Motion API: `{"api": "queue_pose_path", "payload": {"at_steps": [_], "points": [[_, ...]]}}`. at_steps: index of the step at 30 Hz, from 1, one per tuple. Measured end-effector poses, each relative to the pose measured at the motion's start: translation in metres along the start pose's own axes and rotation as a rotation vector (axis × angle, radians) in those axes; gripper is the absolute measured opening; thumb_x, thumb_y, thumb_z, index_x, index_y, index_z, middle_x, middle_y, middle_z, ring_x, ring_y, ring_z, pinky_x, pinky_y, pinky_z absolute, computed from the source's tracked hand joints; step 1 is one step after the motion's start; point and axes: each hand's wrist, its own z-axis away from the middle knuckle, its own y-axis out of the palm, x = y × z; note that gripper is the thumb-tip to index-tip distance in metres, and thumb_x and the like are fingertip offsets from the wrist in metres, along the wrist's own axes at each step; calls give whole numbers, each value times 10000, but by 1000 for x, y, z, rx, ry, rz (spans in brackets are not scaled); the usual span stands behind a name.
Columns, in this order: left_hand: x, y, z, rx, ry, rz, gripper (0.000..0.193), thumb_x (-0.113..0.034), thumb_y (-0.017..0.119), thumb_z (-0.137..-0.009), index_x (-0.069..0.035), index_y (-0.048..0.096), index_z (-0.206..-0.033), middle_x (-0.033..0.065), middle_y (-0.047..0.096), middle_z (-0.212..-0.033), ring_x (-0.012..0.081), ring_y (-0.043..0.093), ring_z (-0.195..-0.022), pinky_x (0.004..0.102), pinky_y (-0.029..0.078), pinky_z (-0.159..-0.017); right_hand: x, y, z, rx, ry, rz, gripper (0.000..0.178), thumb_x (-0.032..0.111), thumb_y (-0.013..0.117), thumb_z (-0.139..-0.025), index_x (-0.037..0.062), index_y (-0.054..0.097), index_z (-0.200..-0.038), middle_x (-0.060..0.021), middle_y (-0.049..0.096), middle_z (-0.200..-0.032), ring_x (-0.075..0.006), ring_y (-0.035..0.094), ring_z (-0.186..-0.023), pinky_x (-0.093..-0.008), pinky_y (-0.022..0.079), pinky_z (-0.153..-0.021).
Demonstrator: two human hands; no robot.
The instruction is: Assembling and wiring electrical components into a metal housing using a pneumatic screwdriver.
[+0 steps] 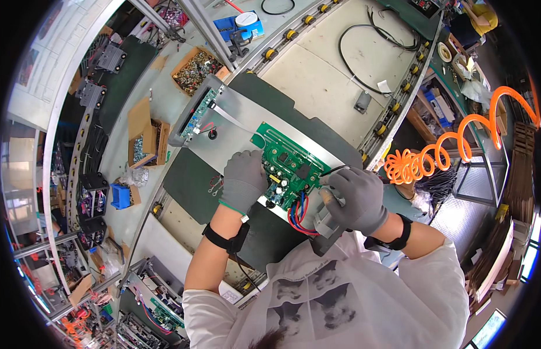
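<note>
A green circuit board (289,156) with capacitors, black parts and coils lies on a silver metal plate (232,119) in front of me. My left hand (245,176), in a grey glove, is closed at the board's left edge, its fingertips bent onto it. At the board's right end my right hand (355,198), also gloved, is closed, fingers and thumb curled inward; what they hold is hidden. A short black cable (334,169) passes by its fingertips. Red and blue wires (296,220) loop from the board's near side. A ribbon cable (232,119) reaches a small panel board (198,114).
Dark green mats (192,183) lie beneath the plate on a roller-edged bench. To the left stand a carton of screws (196,70), an open carton (143,145) and a blue bin (121,196). An orange coiled hose (433,154) hangs on the right. A black cable (346,61) lies beyond.
</note>
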Motion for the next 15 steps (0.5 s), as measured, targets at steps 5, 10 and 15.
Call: {"api": "queue_pose_path", "payload": {"at_steps": [5, 10, 15], "points": [[-10, -2, -2, 85, -43, -77, 143, -85, 570, -754, -55, 567, -893, 142, 571, -814, 332, 561, -784, 442, 461, -666, 2, 0, 0, -9, -4, 6, 127, 178, 686, -673, 124, 658, -784, -36, 588, -675, -218, 581, -616, -349, 418, -528], [-9, 3, 3, 39, -68, -48, 183, -89, 595, -735, -47, 601, -912, 132, 587, -804, 322, 577, -812, 450, 466, -704, 1, 0, 0, -13, -2, 1, 119, 173, 685, -675, 118, 658, -778, -41, 587, -665, -222, 577, -602, -349, 417, -524], [9, 10, -6, -23, -276, 515, 129, -35, 631, -767, 6, 651, -887, 117, 650, -718, 182, 618, -618, 319, 477, -568, -1, 3, 1, -26, 1, -16, 112, 174, 684, -680, 115, 659, -772, -43, 588, -661, -226, 576, -598, -353, 415, -520]]}}
